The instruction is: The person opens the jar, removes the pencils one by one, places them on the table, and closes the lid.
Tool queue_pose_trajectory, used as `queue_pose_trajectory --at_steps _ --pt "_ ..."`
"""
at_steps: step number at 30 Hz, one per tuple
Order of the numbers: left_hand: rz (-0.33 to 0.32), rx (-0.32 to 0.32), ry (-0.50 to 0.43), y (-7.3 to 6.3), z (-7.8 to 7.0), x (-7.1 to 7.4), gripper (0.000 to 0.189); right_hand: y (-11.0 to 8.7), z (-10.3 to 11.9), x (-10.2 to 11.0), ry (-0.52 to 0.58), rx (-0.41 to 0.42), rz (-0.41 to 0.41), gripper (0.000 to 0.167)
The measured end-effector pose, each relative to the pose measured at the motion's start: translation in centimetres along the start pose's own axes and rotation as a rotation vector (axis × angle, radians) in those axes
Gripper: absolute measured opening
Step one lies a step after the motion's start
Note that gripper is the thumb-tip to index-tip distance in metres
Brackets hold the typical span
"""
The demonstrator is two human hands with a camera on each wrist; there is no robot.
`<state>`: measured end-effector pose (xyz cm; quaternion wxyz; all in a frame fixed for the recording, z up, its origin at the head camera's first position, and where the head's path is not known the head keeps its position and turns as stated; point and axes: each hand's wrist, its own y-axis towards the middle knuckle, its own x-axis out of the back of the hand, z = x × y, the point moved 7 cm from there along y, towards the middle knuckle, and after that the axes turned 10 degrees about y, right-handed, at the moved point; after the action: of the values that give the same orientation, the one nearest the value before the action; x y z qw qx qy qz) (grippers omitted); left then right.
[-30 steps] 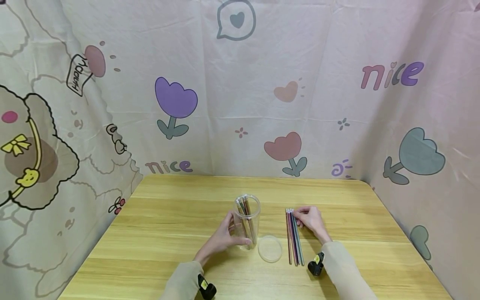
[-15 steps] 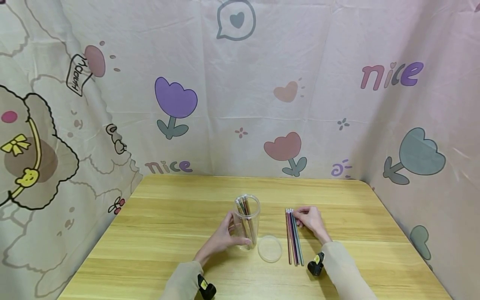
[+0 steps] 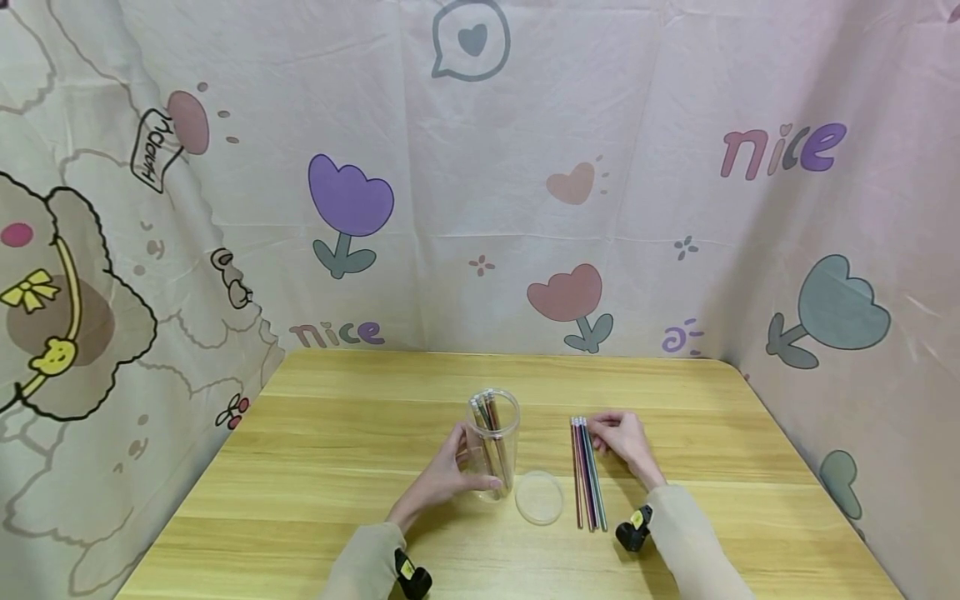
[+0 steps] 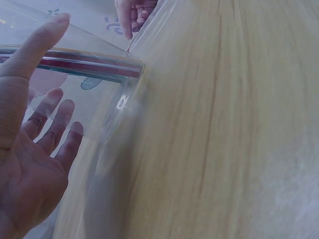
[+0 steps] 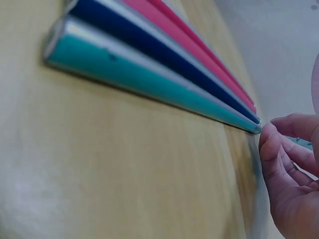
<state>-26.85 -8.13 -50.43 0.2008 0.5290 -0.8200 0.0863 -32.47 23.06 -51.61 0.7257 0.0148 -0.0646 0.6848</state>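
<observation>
In the head view a tall clear plastic cup [image 3: 508,454] stands on the table with several pencils [image 3: 491,421] inside. My left hand [image 3: 444,475] grips it low from the left, thumb across the front. The left wrist view shows the thumb and fingers [image 4: 65,117] spread round the clear wall. Right of the cup lies a row of pencils [image 3: 581,475], red, dark blue and teal, with pale ends away from me. My right hand [image 3: 621,437] pinches the far end of the teal pencil [image 5: 149,89], thumb and forefinger tips together there.
A round clear lid [image 3: 540,498] lies flat between the cup and the pencil row. The wood-grain table [image 3: 337,417] reaches back to a printed cloth [image 3: 465,183] that hangs behind and at both sides. Both wrists carry small black cameras [image 3: 633,529].
</observation>
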Motion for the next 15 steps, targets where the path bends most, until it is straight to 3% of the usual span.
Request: queue_pose_trajectory --at_steps 15 --pt "0.014 -0.013 0.008 0.0 -0.1 0.0 0.084 0.1 1.9 -0.1 0.04 0.032 -0.025 0.028"
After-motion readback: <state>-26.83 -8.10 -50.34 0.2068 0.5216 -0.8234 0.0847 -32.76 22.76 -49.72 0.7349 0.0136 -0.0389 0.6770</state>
